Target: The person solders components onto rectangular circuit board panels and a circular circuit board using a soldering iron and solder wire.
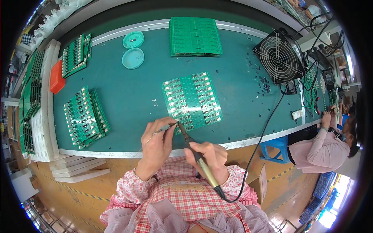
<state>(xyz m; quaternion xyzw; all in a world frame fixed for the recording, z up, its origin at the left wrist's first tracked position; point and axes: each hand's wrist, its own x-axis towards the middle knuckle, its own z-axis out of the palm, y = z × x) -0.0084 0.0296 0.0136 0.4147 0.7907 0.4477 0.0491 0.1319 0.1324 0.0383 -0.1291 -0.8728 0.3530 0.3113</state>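
Note:
A green circuit board panel (193, 101) with rows of small parts lies on the green bench mat in front of me. In my right hand (210, 155) is a soldering iron (206, 171), its tip touching or just over the panel's near left corner. My left hand (155, 139) is closed on tweezers (165, 128), whose points meet the same corner close to the iron's tip. A thin wire (142, 150) trails below the left fingers; whether they grip it I cannot tell. The exact contact at the corner is too small to make out.
Populated boards (83, 118) lie at left, more (77, 54) behind them near a red box (57, 77). Two turquoise lids (133, 58) and stacked green panels (195, 37) sit at the back. A black fan (279, 56) stands right, near scattered black parts (264, 85). A co-worker (322, 151) sits at far right.

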